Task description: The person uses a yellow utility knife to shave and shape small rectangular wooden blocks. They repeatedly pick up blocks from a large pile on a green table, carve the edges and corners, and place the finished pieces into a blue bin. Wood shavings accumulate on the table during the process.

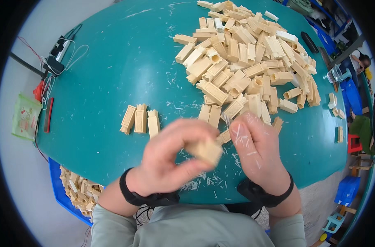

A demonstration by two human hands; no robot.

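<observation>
Sleeves: grey-green sleeves (pixel 195 230) come in from the bottom edge, with a black band on each wrist.
Left hand: the left hand (pixel 171 158) is curled shut around a cream plastic block (pixel 207 151), near the table's front edge.
Right hand: the right hand (pixel 257 150) touches the same block from the other side. It is blurry, so I cannot tell if those fingers pinch it or just steady it.
Why held so: both hands seem to hold the block up close so its edges can be worked on.
Bits: thin white shavings (pixel 195 183) lie under the hands.
Row: three blocks (pixel 141 119) lie side by side, apart from the rest, likely to keep them sorted.
Pile: a big heap of blocks (pixel 249 61) sits farther back on the teal table (pixel 113 74).
Crate: a blue crate (pixel 55 181) of more blocks sits low on the left.
Pouch: a small green square packet (pixel 26 117) with a cartoon picture lies off the table's left edge.
</observation>
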